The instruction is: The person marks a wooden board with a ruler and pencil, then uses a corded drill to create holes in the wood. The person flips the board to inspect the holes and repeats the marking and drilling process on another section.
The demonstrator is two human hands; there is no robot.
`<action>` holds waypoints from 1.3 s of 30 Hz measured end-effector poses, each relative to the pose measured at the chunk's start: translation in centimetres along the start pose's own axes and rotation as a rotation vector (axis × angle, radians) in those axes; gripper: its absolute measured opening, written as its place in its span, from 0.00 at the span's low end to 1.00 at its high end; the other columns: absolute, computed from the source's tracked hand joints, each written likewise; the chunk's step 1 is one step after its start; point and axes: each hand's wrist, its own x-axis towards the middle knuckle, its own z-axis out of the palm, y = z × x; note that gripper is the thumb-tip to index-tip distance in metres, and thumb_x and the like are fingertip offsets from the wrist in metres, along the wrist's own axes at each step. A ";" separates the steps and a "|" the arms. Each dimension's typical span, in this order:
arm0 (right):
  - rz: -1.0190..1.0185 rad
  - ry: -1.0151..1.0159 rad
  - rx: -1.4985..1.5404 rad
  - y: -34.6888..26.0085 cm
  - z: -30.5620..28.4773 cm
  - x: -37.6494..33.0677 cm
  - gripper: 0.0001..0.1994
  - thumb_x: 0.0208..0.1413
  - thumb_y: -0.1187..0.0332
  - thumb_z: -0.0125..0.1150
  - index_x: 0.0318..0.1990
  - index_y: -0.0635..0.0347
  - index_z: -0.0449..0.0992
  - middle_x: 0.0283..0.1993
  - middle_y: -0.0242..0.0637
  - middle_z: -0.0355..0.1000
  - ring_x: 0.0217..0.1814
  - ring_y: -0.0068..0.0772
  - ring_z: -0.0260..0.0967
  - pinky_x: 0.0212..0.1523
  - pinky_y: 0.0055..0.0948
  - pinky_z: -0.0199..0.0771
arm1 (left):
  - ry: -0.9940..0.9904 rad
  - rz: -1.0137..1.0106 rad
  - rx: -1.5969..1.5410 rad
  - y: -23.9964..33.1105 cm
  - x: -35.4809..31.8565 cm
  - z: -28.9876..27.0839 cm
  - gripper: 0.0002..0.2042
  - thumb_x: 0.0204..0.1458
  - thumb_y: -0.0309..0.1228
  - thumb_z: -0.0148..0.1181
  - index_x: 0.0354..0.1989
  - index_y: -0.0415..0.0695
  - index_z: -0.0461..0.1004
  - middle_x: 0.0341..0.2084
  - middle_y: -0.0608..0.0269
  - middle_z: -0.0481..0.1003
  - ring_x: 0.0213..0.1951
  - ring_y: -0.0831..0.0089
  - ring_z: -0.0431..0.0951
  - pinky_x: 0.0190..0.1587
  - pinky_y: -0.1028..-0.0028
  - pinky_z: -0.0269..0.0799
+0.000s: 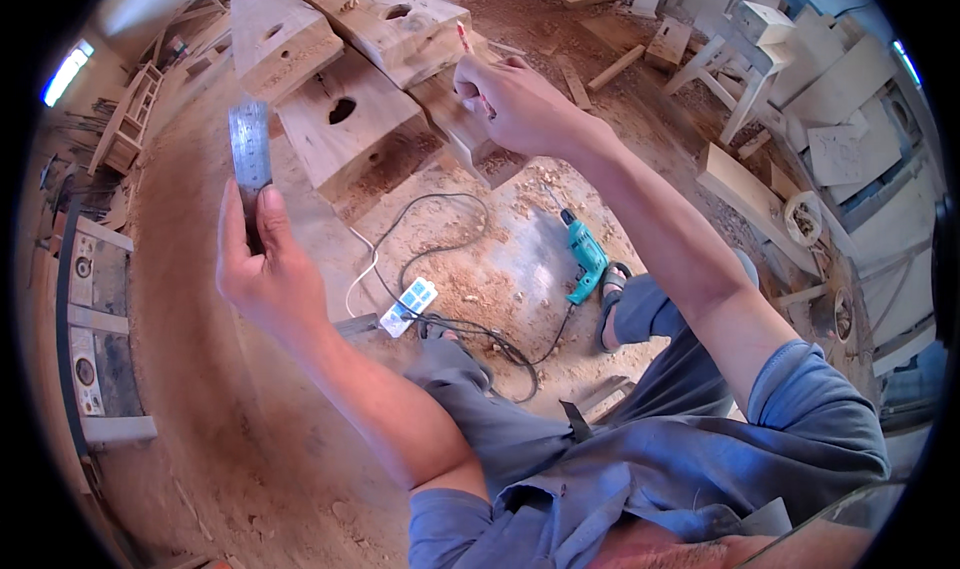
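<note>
Raised at the left, my left hand [268, 269] is closed round a metal ruler [250, 149] with markings along its blade; a dark part at its lower end is mostly hidden by the fingers. My right hand [525, 109] is closed on a red pencil [463, 37], whose end sticks up above the fist. It is over the right side of a group of thick wooden blocks [375, 139] with holes cut in them. Another holed block [285, 44] lies at the far left of the group, and a longer one [410, 29] reaches back beside it.
A teal power drill [587, 259] lies on the shaving-strewn floor by my foot. Its cord winds to a white and blue power strip [408, 307] between my legs. Boards [755, 204] and a wooden stool [750, 59] stand right; a dark-edged rack [85, 319] is left.
</note>
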 end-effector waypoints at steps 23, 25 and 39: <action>0.348 0.579 0.550 7.5 -2.6 -13.4 0.08 0.65 0.71 0.64 0.43 0.62 0.70 0.43 0.40 0.79 0.44 0.27 0.78 0.47 0.28 0.78 | -0.482 -0.003 0.187 5.8 -6.7 4.1 0.16 0.64 0.34 0.62 0.54 0.38 0.82 0.37 0.53 0.84 0.36 0.66 0.82 0.40 0.67 0.75; 0.305 0.522 0.763 5.0 -2.8 -13.9 0.09 0.65 0.69 0.65 0.41 0.61 0.70 0.41 0.37 0.77 0.42 0.25 0.76 0.43 0.28 0.76 | -0.590 0.080 0.182 6.9 -7.7 5.0 0.14 0.63 0.33 0.63 0.52 0.39 0.83 0.35 0.52 0.83 0.34 0.62 0.81 0.40 0.65 0.74; 0.431 0.319 1.214 3.1 -2.5 -16.0 0.12 0.58 0.79 0.69 0.35 0.58 0.68 0.31 0.28 0.70 0.32 0.19 0.73 0.32 0.23 0.78 | -0.898 0.273 0.176 8.8 -11.5 9.5 0.14 0.52 0.29 0.69 0.48 0.42 0.82 0.37 0.50 0.83 0.36 0.46 0.79 0.45 0.57 0.74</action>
